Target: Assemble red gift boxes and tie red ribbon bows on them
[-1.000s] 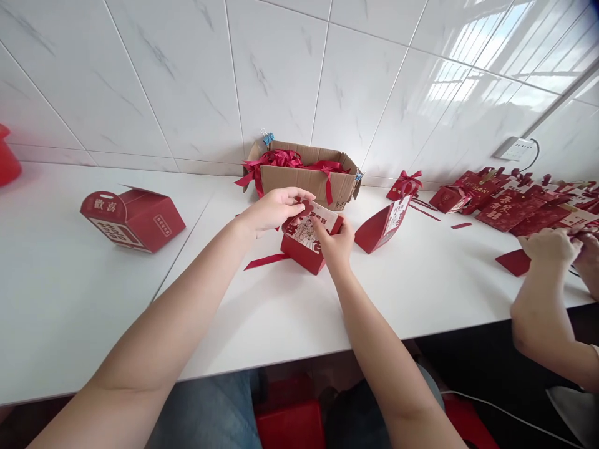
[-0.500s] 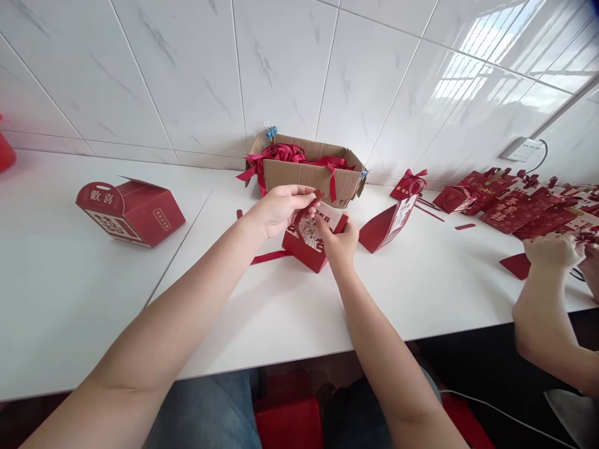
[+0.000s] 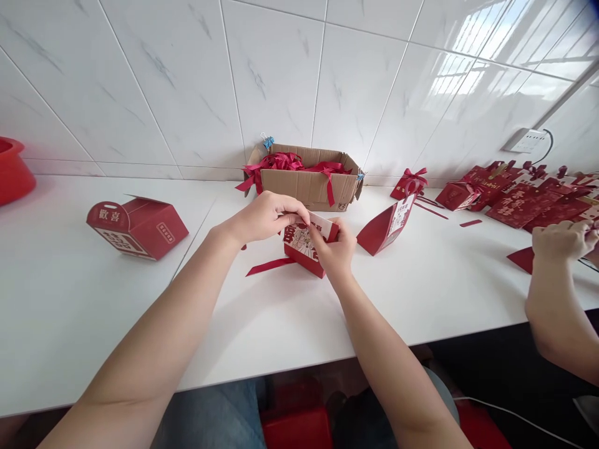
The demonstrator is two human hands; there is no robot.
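A small red box with a white printed front (image 3: pixel 304 252) stands on the white table (image 3: pixel 262 337), below both hands. My left hand (image 3: pixel 269 216) pinches at the top of this box, its fingertips meeting the thumb; what lies between them is too small to make out. Around the box's right upper side my right hand (image 3: pixel 334 246) is closed, thumb on the front panel. A dark red ribbon (image 3: pixel 270 267) comes out from the box's lower left and lies on the table.
Behind is a cardboard box (image 3: pixel 299 187) of red ribbons. An open red box (image 3: pixel 140 227) stands left, a tapered one (image 3: pixel 386 227) right. Several finished-looking red bags (image 3: pixel 515 202) and another person's hand (image 3: pixel 564 240) are far right. A red basin (image 3: pixel 14 171) sits far left.
My left hand has moved slightly left and down at the box top. The red strip that stood up between its fingers no longer shows. The camera view has shifted a little.
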